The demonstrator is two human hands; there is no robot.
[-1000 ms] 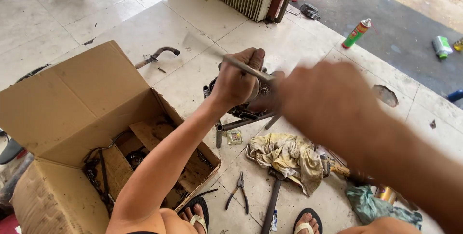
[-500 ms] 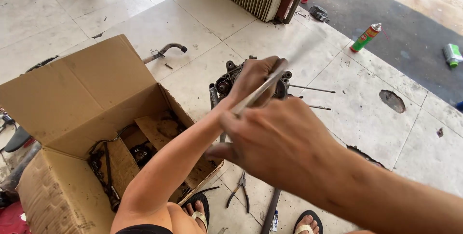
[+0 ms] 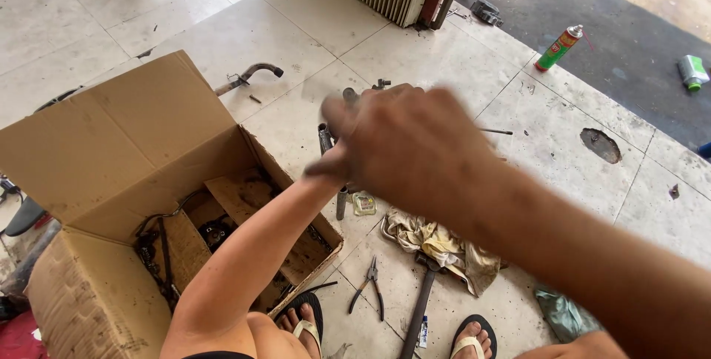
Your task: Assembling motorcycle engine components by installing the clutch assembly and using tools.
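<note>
Above the floor (image 3: 222, 33), both hands met.
Right hand (image 3: 411, 144) was blurred, its grip unclear; left hand (image 3: 333, 166) was mostly hidden; box (image 3: 126, 144) stood beside.

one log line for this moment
right hand: blurred, over metal part | left hand: hidden behind right | cardboard box: open | floor: pliers, hammer, rag

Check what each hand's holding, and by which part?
Cannot tell. The right hand, blurred, covers the left hand and most of the metal part beneath. No fingers visibly grip anything.
</note>
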